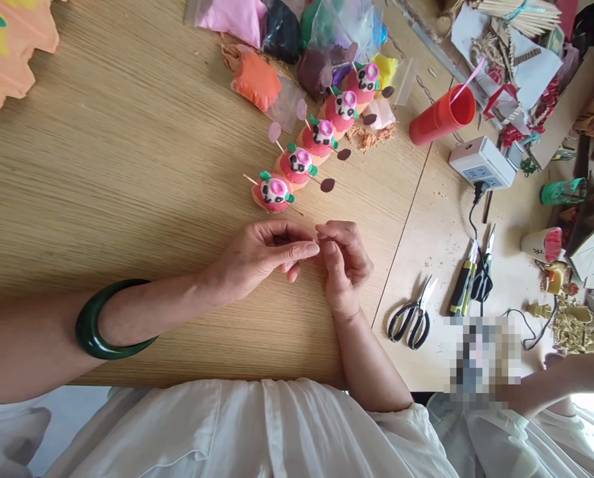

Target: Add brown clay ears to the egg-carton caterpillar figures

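"so, where are my hands?"

"your left hand (257,259) and right hand (347,272) meet at the fingertips, each curled into a pinch; whatever sits between them is too small to make out, so i can't tell if you're gripping anything. just beyond, your row of five pink figures (323,135) stands on the surface (102,199)."

"any writing?"

"the dark marking on the white cup (534,244) is too small for you to read."

"what's cut off?"

"the peach-and-yellow piece (22,60) at your far left; and to your right, a pixelated patch (481,358) blurs what's beside another person's arm (541,392)."
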Action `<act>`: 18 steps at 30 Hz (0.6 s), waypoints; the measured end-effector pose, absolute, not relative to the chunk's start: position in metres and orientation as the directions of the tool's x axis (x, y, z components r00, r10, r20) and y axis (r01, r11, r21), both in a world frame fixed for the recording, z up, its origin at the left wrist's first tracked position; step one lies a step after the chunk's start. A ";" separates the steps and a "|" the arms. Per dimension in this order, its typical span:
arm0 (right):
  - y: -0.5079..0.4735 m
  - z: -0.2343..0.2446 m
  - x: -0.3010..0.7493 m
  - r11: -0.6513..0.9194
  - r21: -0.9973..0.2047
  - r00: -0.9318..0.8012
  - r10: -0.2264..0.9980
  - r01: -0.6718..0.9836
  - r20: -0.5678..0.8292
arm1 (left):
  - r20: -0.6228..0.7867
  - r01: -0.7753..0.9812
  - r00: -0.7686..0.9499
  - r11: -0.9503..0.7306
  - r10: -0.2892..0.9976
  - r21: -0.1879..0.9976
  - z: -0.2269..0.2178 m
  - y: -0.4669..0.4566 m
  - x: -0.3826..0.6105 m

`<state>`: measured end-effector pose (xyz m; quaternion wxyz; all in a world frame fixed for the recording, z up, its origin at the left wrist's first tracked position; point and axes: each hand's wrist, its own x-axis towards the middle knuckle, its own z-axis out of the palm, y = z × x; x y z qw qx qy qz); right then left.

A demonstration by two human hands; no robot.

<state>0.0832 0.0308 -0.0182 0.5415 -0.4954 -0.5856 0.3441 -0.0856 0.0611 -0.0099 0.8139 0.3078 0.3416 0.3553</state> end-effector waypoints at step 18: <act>0.034 -0.023 0.082 0.312 -0.937 0.061 0.944 0.159 0.324 | -0.334 -0.429 0.546 0.599 0.768 0.677 -0.008 0.065 -0.084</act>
